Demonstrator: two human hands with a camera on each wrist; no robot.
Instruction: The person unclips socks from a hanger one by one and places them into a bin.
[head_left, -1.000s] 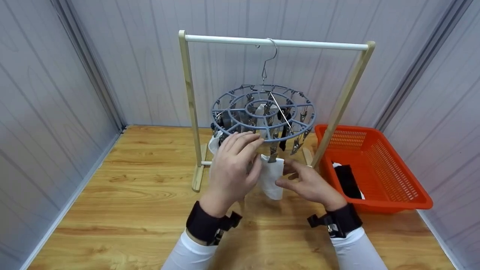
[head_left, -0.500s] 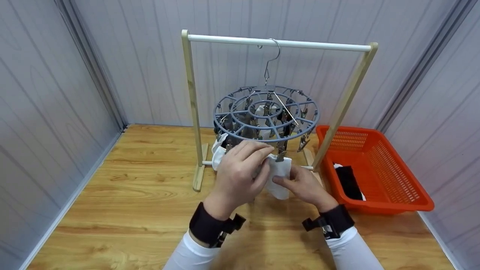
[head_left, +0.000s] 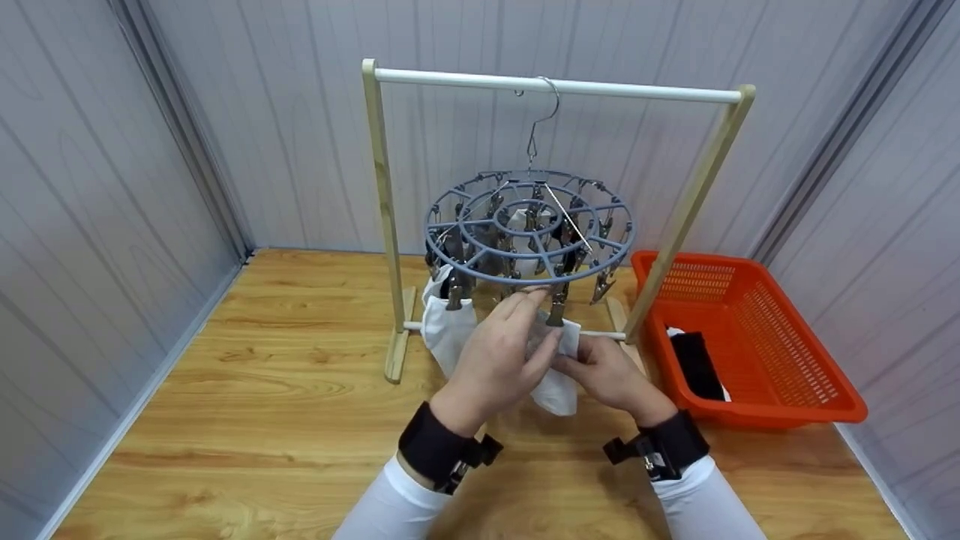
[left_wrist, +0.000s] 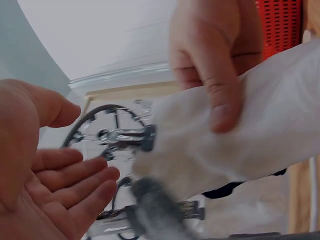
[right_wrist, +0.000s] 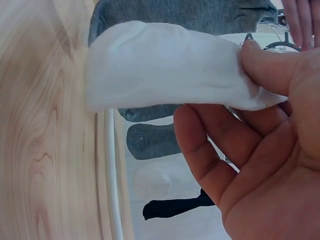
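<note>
In the head view a white sock (head_left: 556, 394) hangs from a metal clip (head_left: 556, 306) at the front of a round grey clip hanger (head_left: 517, 277). My right hand (head_left: 613, 376) pinches this sock below the clip, thumb in front, as the right wrist view of the sock (right_wrist: 160, 67) also shows. Close on the clip's left is my left hand (head_left: 499, 349); in the left wrist view the left hand (left_wrist: 60, 187) has loosely extended fingers and holds nothing. Another white sock (head_left: 444, 330) is clipped left of it. Grey socks (right_wrist: 185, 15) and a black sock (right_wrist: 175, 207) hang behind.
A wooden rack with a white top bar (head_left: 637, 90) carries the hanger by its hook. On the right an orange basket (head_left: 765, 300) holds a black sock (head_left: 697, 364) and something white. Panelled walls (head_left: 285, 150) surround the wooden table (head_left: 300, 420).
My right hand has moved in from beside the white sock and now pinches it. The left hand has shifted right, uncovering the other white sock. The hanger has swung slightly right.
</note>
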